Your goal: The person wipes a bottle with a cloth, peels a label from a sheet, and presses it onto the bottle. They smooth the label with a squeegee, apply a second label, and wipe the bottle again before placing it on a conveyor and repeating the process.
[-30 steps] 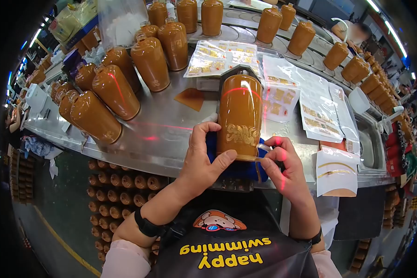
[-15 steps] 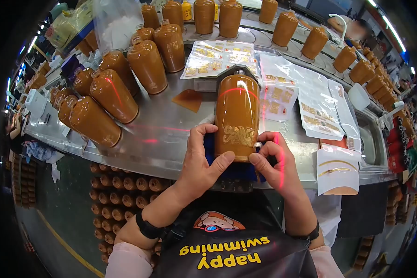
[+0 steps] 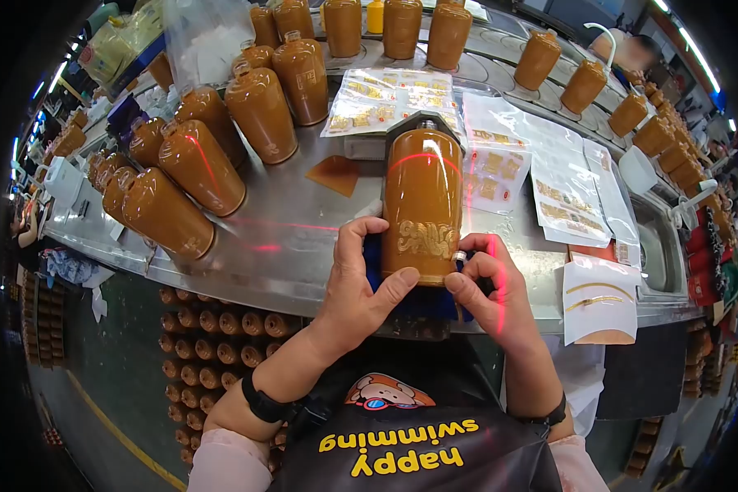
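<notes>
A glossy brown bottle [image 3: 422, 189] lies in front of me with its neck pointing away, resting in a dark holder [image 3: 403, 125] with blue material [image 3: 422, 305] under its base end. A gold decal [image 3: 428, 238] shows on its upper face near the base. My left hand [image 3: 348, 275] grips the bottle's left side, its thumb on the lower edge and fingers curled along the flank. My right hand [image 3: 494, 283] holds the lower right edge between thumb and bent fingers, a ring on one finger. Red laser lines cross the bottle and my right hand.
Several brown bottles [image 3: 201, 168] stand at left, others on the conveyor [image 3: 500, 78] behind. Decal sheets [image 3: 389, 98] lie beyond the holder, more sheets [image 3: 570, 193] at right beside a sink [image 3: 656, 246]. A brown triangular piece [image 3: 334, 175] lies left of the bottle.
The bottle has turned slightly in my hands, so the gold decal shows a different part and sits a little further right. The conveyor bottles have moved right.
</notes>
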A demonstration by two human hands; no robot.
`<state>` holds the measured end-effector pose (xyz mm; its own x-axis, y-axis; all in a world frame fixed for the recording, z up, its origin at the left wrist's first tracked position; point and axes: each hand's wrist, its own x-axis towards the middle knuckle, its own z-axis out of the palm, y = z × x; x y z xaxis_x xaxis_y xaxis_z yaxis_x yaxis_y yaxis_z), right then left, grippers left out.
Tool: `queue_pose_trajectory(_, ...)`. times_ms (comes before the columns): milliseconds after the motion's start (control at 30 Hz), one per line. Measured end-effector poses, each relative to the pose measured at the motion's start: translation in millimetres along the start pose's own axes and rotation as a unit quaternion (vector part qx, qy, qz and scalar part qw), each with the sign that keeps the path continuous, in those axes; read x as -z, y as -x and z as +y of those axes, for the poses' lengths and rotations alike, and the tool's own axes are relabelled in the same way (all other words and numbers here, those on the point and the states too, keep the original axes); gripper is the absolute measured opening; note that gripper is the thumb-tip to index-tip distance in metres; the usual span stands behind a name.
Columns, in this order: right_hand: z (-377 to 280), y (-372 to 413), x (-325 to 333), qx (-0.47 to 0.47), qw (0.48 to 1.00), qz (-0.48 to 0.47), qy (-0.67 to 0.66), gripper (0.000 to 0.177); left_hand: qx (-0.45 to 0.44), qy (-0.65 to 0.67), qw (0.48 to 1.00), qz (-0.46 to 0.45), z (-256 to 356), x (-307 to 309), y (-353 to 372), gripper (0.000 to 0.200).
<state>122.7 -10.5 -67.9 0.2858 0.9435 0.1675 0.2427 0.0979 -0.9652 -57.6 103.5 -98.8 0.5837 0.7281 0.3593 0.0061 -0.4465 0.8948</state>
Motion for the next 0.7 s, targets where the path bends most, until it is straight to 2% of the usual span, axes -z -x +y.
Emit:
queue_pose_trajectory(67, 4, 3, 5, 0.023, 1.0, -0.002, 0.0, 0.027, 0.004, 0.008, 1.0, 0.0, 2, -3, 1, 0.065)
queue_pose_trajectory(167, 3, 4, 6, 0.01, 0.999, -0.01, 0.031, 0.026, 0.005, 0.005, 1.0, 0.001, 2, -4, 1, 0.065)
queue_pose_trajectory(267, -2, 5, 7, -0.038, 0.999, -0.016, 0.004, 0.025, 0.009, 0.009, 1.0, 0.0, 3, -4, 1, 0.065)
queue_pose_trajectory(467, 2, 3, 8, 0.015, 1.0, -0.006, 0.0, 0.025, 0.0, -0.011, 1.0, 0.0, 1, -3, 0, 0.064)
queue_pose_trajectory(667, -1, 2, 3, -0.032, 0.999, -0.003, -0.015, 0.026, 0.01, 0.067, 0.997, 0.02, -4, -5, 3, 0.055)
queue_pose_trajectory(700, 0, 2, 3, -0.026, 1.0, -0.007, -0.008, 0.026, -0.019, 0.068, 0.997, 0.039, -3, -3, 6, 0.052)
